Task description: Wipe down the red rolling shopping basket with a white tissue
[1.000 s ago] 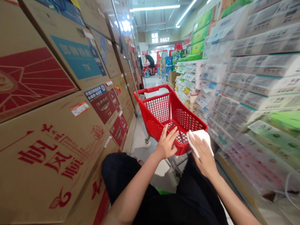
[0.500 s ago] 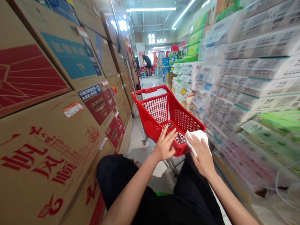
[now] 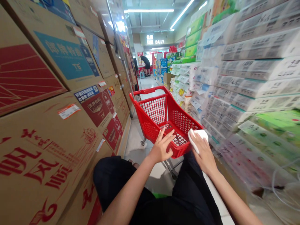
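Note:
A red plastic shopping cart [image 3: 150, 128] with latticed walls stands in front of my knees, its basket holding nothing that I can see. My left hand [image 3: 161, 147] rests at the near end of the basket, fingers spread, with no object in it; whether the fingertips touch the rim I cannot tell. At the cart's near right corner, my right hand [image 3: 203, 154] lies flat over a folded white cloth [image 3: 202, 134], pressing it to the outside of the basket. Part of the cloth is hidden under the fingers.
Stacked cardboard cartons [image 3: 51, 143] wall the left side. On the right rise piles of packaged paper goods [image 3: 255, 84] and green packs [image 3: 276, 131]. Beyond the cart, the aisle floor [image 3: 148, 82] leads to a bending person [image 3: 145, 62] beside a small stool [image 3: 142, 74].
The view has shifted slightly, so the surroundings sit a little further left. My right hand and the cloth have moved only slightly at the cart's corner; my left hand keeps its spread pose.

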The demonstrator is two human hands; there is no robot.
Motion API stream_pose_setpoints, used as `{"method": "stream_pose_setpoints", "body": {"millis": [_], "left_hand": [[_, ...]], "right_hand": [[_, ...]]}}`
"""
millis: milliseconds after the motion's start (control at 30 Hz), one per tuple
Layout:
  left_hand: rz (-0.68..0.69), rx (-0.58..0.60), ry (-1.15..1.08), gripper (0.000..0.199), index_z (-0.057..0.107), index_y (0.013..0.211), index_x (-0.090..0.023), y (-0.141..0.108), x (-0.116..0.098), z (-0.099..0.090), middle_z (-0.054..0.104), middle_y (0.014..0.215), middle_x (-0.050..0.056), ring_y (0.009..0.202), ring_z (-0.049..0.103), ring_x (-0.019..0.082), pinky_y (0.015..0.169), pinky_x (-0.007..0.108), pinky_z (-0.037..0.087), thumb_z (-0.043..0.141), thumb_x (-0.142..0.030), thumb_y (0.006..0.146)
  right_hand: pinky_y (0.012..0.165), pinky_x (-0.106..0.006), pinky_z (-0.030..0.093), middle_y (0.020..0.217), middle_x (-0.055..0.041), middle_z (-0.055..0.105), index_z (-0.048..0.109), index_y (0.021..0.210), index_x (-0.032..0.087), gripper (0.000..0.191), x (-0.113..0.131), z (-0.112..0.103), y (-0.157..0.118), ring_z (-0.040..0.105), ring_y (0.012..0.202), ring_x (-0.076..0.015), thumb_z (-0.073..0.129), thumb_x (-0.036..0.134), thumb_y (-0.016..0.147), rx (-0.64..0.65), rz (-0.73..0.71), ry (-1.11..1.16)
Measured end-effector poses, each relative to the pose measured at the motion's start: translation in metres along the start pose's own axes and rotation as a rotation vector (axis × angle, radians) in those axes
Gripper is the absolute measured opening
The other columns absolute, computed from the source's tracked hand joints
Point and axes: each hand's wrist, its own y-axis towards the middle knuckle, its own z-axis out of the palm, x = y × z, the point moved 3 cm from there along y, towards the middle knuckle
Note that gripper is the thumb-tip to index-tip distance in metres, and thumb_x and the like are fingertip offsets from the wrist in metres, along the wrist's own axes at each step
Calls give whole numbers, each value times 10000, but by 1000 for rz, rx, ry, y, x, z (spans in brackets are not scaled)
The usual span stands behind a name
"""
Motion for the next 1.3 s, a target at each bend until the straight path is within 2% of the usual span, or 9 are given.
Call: {"method": "stream_pose_setpoints", "body": {"millis": [200, 267, 467, 700, 833, 933, 1067, 1200, 1300], "left_hand": [[1, 8, 3, 713, 480, 1506, -209, -2, -1, -3, 316, 1675, 25, 1601, -10, 334, 1278, 660, 157, 574, -130, 803], [3, 9, 1, 727, 479, 1505, -209, -3, 0, -4, 321, 1674, 30, 1601, -9, 329, 1278, 659, 154, 577, -116, 791], [14, -22, -40, 774, 469, 1519, -214, 0, 2, 2, 330, 1670, 41, 1601, -10, 332, 1271, 660, 161, 596, -97, 764], [32, 61, -81, 705, 446, 1545, -245, 2, 23, -6, 290, 1686, 23, 1603, -1, 315, 1272, 645, 181, 588, -169, 858], [-40, 126, -42, 630, 422, 1559, -223, 9, 35, -15, 232, 1705, 48, 1604, 23, 298, 1291, 593, 158, 577, -387, 970], [-113, 148, 72, 926, 355, 1588, -146, 15, 30, -13, 163, 1710, 148, 1595, 31, 362, 1285, 630, 55, 634, -683, 887], [-111, 189, 158, 1021, 316, 1592, -83, 17, 11, 4, 220, 1680, 222, 1590, 92, 370, 1285, 617, 17, 598, -743, 867], [-124, 156, 199, 982, 287, 1594, -77, 18, 0, 19, 165, 1696, 218, 1591, 84, 362, 1293, 573, 96, 690, -578, 851], [-165, 153, 235, 946, 292, 1577, -33, 21, -2, 25, 138, 1697, 236, 1591, 60, 368, 1297, 549, 104, 709, -459, 843]], "right_hand": [[1281, -551, 202, 1709, -64, 230, 40, 1665, 252, 749, 60, 13, -8, 205, 1578, -256, 395, 201, 1008, 92, -209, 59], [1280, -561, 196, 1705, -54, 242, 57, 1664, 275, 742, 50, 12, -8, 224, 1573, -253, 392, 194, 1007, 101, -216, 49], [1249, -609, 249, 1685, -55, 307, 132, 1657, 312, 674, -7, 0, -1, 273, 1557, -260, 357, 201, 1031, 7, -10, 30], [1232, -565, 331, 1411, -86, 644, 474, 1530, 258, 569, 25, 7, 12, 559, 1342, -266, 481, 200, 964, -12, -145, 61], [1232, -552, 339, 1480, -93, 588, 342, 1608, 250, 673, 51, 12, 18, 528, 1375, -262, 477, 173, 953, -2, -183, 78], [1253, -535, 306, 1607, -90, 453, 133, 1662, 242, 780, 63, 14, 20, 410, 1483, -244, 450, 141, 956, 20, -222, 58], [1264, -538, 264, 1660, -65, 366, 48, 1663, 273, 814, 38, 12, 21, 330, 1534, -227, 443, 139, 964, 72, -268, -3], [1249, -576, 257, 1664, -54, 353, 62, 1659, 323, 783, -15, 3, 22, 357, 1522, -252, 418, 147, 984, 8, -130, -82], [1252, -590, 242, 1654, -66, 372, 48, 1661, 306, 795, -17, 3, 20, 362, 1519, -265, 417, 139, 977, -23, -76, -109]]}}
